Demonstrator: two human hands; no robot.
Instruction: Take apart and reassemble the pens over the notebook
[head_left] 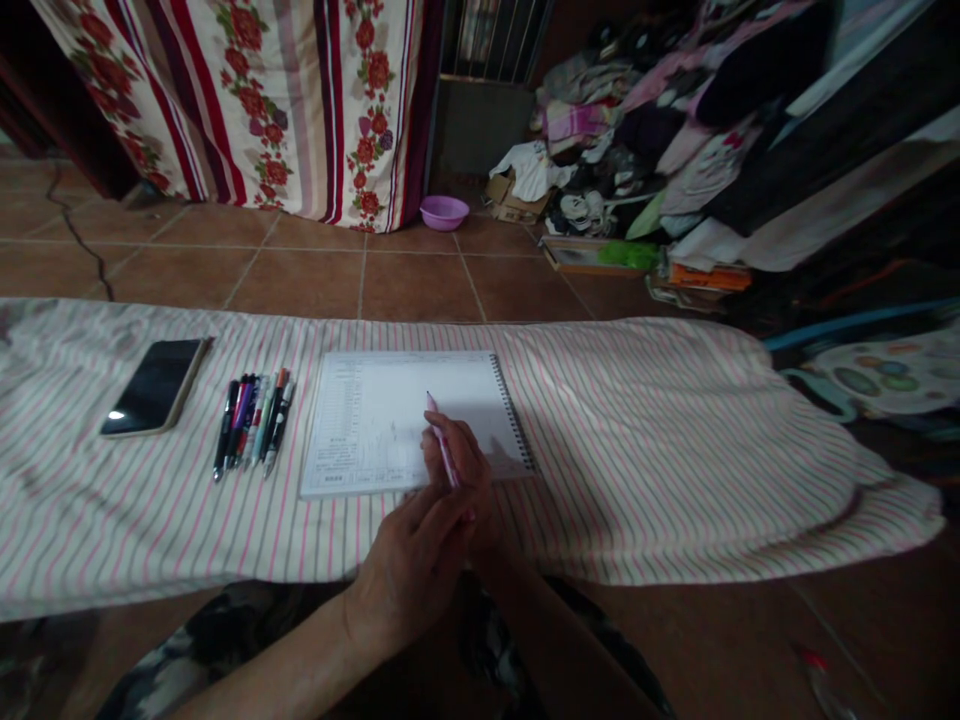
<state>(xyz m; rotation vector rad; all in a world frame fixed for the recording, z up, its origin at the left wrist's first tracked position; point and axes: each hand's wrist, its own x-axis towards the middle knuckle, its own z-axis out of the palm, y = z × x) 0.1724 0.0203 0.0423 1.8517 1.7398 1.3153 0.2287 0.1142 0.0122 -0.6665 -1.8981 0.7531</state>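
A pink pen [448, 460] slants across the spiral notebook [397, 390], held between the fingers of my right hand [474, 462]. Its dark tip points away from me, at the upper middle of the page; whether it touches the paper I cannot tell. My left hand [411, 548] is closed and crosses the rear part of the pen, against my right hand. What its fingers grip is hidden. Faint marks show on the mostly white page, with a printed column along its left side. The wire spiral [513, 410] runs down the right edge.
Several pens [253, 422] lie side by side left of the notebook, with a dark-screened phone [156, 388] beyond them. A striped cloth [637, 450] covers the table. Across the tiled floor [300, 275] are a purple basin [444, 212], a floral curtain [300, 100] and piled clothes [637, 130].
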